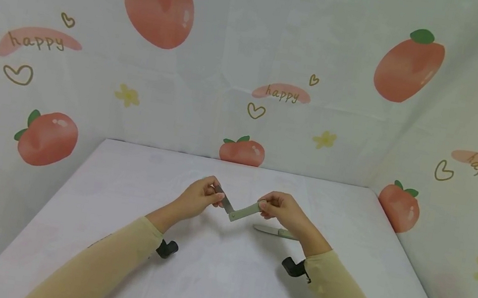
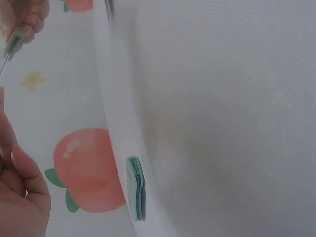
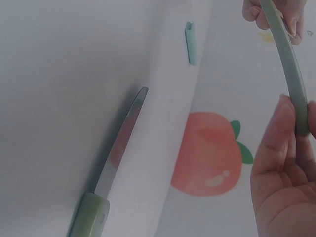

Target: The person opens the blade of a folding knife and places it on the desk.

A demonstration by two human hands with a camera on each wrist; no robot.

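Note:
Both hands hold a folding knife up over the table, its blade part way out from the green handle (image 1: 245,212). My left hand (image 1: 196,198) pinches the grey blade (image 1: 226,204) between thumb and fingers. The handle's far end is pinched by my right hand (image 1: 286,212). A second folding knife (image 1: 271,230) lies unfolded on the table below the right hand, its blade (image 3: 123,140) pointing left and its green handle (image 3: 90,217) partly behind the wrist in the head view. Near the table's back edge lies a folded green piece (image 2: 136,188), mostly hidden behind the left hand in the head view.
A white cloth covers the table (image 1: 220,279). White walls (image 1: 219,29) printed with peach-like fruit and "happy" lettering rise at the back and both sides. Black wrist mounts (image 1: 167,249) stick out under the sleeves.

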